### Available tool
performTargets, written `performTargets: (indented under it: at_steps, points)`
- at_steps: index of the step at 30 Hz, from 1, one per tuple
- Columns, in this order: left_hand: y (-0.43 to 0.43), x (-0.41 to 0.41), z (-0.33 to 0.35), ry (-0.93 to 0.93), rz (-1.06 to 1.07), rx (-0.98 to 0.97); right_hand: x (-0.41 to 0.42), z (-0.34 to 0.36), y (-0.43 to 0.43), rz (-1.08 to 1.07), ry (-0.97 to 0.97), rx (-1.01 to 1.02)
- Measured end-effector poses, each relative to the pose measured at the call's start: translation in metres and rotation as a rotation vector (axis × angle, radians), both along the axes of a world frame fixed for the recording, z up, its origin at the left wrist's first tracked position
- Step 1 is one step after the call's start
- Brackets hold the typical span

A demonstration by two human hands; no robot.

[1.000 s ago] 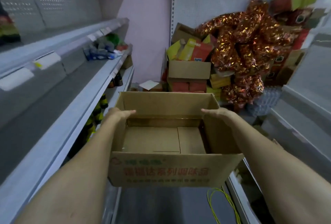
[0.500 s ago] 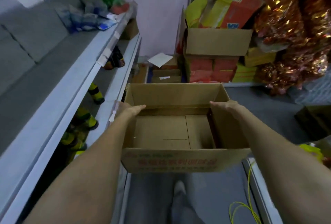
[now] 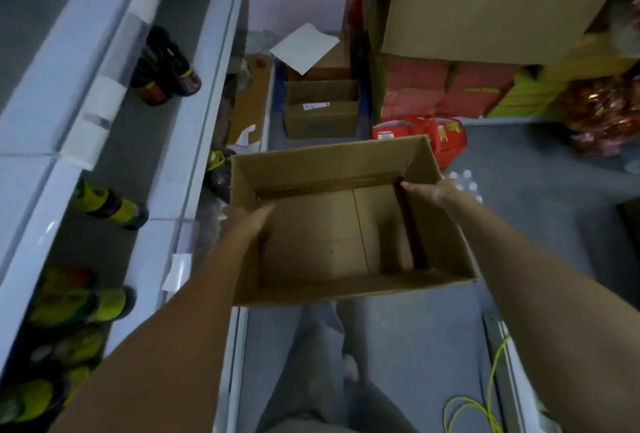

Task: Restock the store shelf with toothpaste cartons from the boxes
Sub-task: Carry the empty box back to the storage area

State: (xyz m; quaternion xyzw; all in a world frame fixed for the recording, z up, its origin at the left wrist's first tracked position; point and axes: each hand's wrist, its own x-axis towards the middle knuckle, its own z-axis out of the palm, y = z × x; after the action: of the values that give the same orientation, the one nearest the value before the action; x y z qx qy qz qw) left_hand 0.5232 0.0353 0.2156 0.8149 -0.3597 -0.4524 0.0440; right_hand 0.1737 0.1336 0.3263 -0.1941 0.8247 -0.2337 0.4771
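We hold the open cardboard box (image 3: pixel 332 235) off the floor (image 3: pixel 536 190), in the aisle just beside the front edge of the lower shelf (image 3: pixel 180 141). Our left hand (image 3: pixel 247 221) grips its left wall, fingers laid over the rim. Our right hand (image 3: pixel 433 190) grips the right wall near the far corner. A smaller box (image 3: pixel 322 117) stands on the floor beyond.

Holds open box (image 3: pixel 332 224) centre, above floor (image 3: pixel 536 207): L hand (image 3: pixel 249 221) on its left wall, R hand (image 3: pixel 433 190) on right wall. Left of box: shelf (image 3: pixel 162 183) w/ bottles (image 3: pixel 110 207) on it. Behind, on floor: smaller box (image 3: pixel 322 110). Far right: stacked cartons (image 3: pixel 485 13). Bottom right: cable (image 3: pixel 464 399).
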Motion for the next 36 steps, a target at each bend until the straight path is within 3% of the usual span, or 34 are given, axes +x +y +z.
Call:
performTargets:
  at_steps: [4, 7, 17, 29, 36]
  points:
    - [-0.047, -0.036, -0.028, 0.077, 0.001, 0.069, -0.032, -0.068, -0.068, -0.161, 0.000, 0.076]
    - [-0.074, -0.076, -0.012, 0.060, 0.010, 0.046, -0.054, -0.115, -0.100, -0.188, 0.122, 0.172]
    - [-0.104, -0.141, -0.114, 0.048, 0.068, 0.122, -0.110, -0.240, -0.125, -0.289, 0.120, 0.318]
    - [-0.135, -0.149, -0.199, -0.044, 0.210, 0.097, -0.117, -0.336, -0.170, -0.148, 0.030, 0.304]
    - [-0.139, -0.154, -0.248, -0.026, 0.166, 0.118, -0.129, -0.378, -0.181, -0.067, 0.045, 0.331]
